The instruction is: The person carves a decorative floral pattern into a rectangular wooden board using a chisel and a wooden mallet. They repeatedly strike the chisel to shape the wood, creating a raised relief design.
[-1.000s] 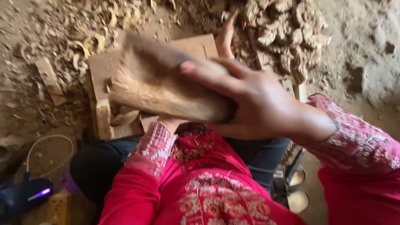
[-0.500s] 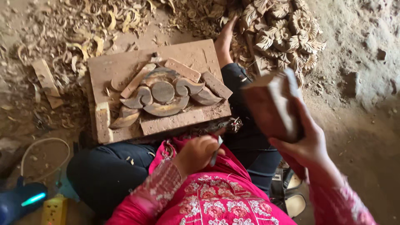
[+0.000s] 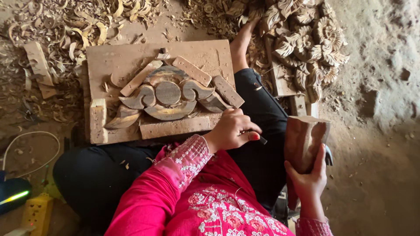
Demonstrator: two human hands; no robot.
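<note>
Wood fills nearly everything here. Fingers of the left hand [image 3: 232, 130] are curled tight round a thin dark tool [image 3: 261, 140], prob. a chisel, only its tip showing past the knuckles; hand sits just off the lower right corner of the work board [image 3: 127, 59], over the person's lap. Right hand [image 3: 308, 177] grips a chunky wooden mallet block [image 3: 305, 139] from below, fingers wrapped round its lower part, block upright and held out to the right, well apart from the board, above the dirt floor [image 3: 380, 175]. Neither hand touches the carving. The carved wooden piece [image 3: 168, 97], w/ a round centre, two scrolls either side and a curved band under it, lies mid-board, hemmed in by flat wooden strips: two slanted along its top, one along the board's bottom edge, a short block at the lower left corner. Board rests partly on the person's black-trousered legs, sleeves pink w/ white embroidery. Past the board's top edge & left edge: curled wood shavings [image 3: 74, 22] strewn thick over the ground. Beyond the top right corner: a heap of finished carved leaf pieces [image 3: 310, 43], next to the person's bare foot. Bottom left of view: a yellow power strip [image 3: 37, 212] and a white cable [image 3: 26, 135] looping on the floor.
</note>
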